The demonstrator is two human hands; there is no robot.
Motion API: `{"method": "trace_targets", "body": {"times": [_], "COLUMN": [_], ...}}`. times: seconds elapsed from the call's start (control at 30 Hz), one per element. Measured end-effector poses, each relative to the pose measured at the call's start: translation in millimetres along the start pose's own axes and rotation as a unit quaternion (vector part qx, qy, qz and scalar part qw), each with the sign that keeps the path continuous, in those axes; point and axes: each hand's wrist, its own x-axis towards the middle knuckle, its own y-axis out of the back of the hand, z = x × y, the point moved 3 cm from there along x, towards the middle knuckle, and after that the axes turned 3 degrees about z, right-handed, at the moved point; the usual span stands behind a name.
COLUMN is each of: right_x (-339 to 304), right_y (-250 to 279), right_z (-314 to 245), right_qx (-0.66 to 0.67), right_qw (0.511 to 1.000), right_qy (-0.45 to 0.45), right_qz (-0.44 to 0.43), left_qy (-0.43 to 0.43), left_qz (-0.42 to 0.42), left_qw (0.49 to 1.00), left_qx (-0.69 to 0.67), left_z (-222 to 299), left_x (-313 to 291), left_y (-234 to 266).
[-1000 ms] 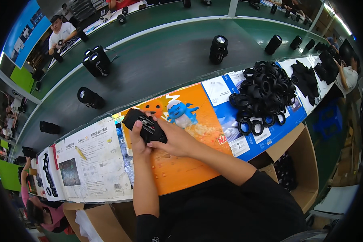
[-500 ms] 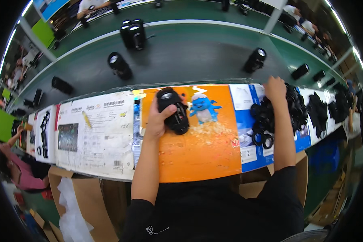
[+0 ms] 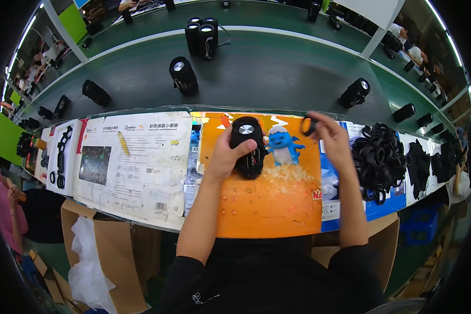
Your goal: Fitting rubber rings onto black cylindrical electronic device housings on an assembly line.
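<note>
A black cylindrical portable speaker [image 3: 247, 144] with a silver disc on its end is gripped in my left hand [image 3: 226, 157], the thumb across its side. It is held over the orange part of the bench. To its right, my right hand [image 3: 331, 137] pinches a black ring [image 3: 309, 126] by its edge, apart from the speaker. Between the two hands a blue and white cartoon figure [image 3: 282, 146] shows on the orange surface. A heap of black rings [image 3: 379, 159] lies on the blue sheet beyond my right forearm.
Beyond the bench, a dark conveyor belt [image 3: 267, 78] carries several speakers, including one near speaker [image 3: 183, 77] and a cluster [image 3: 202, 37]. A yellow cutter [image 3: 123, 143] lies on the white board [image 3: 141, 183]. Cardboard boxes [image 3: 107, 251] stand below. A person in pink [image 3: 2, 204] is at the left.
My right hand has come away from the heap, moving left with a black ring in its fingers. My left hand still holds the speaker. The whole view has shifted somewhat.
</note>
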Motion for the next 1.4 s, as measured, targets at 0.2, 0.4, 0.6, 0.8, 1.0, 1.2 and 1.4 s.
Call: {"method": "trace_targets", "body": {"times": [0.2, 0.4, 0.6, 0.8, 1.0, 1.2, 1.4], "right_x": [-18.4, -36.6, -28.4, -53.1, -59.0, -59.6, -62.5], "right_y": [-83.2, -59.7, -51.7, -96.1, -145.2, -141.4, -142.8], "right_z": [28.6, 32.3, 28.0, -14.2, -14.1, 7.4, 4.1], "right_qx": [0.186, -0.026, -0.231, -0.117, -0.045, -0.019, -0.014], "right_qw": [0.982, 0.985, 0.957, 0.975, 0.985, 0.991, 0.989], "right_qy": [-0.028, -0.159, 0.128, 0.190, 0.168, 0.098, 0.119], "right_qz": [0.025, 0.062, 0.117, -0.004, 0.008, -0.090, -0.082], "left_qy": [-0.027, -0.012, -0.015, -0.042, -0.083, -0.058, -0.072], "left_qz": [-0.018, 0.010, 0.004, 0.056, 0.136, 0.046, 0.037], "left_qw": [0.999, 0.999, 0.997, 0.997, 0.983, 0.990, 0.991], "left_qx": [0.009, 0.031, 0.073, 0.041, -0.086, -0.118, -0.107], "left_z": [-1.5, -4.4, -5.7, -16.3, -20.2, -4.6, -1.9], "left_x": [-0.4, -0.7, -5.4, 0.7, -0.4, 3.7, 1.2], "left_y": [-3.5, 0.5, -2.1, -3.0, -9.2, -4.8, -6.5]}}
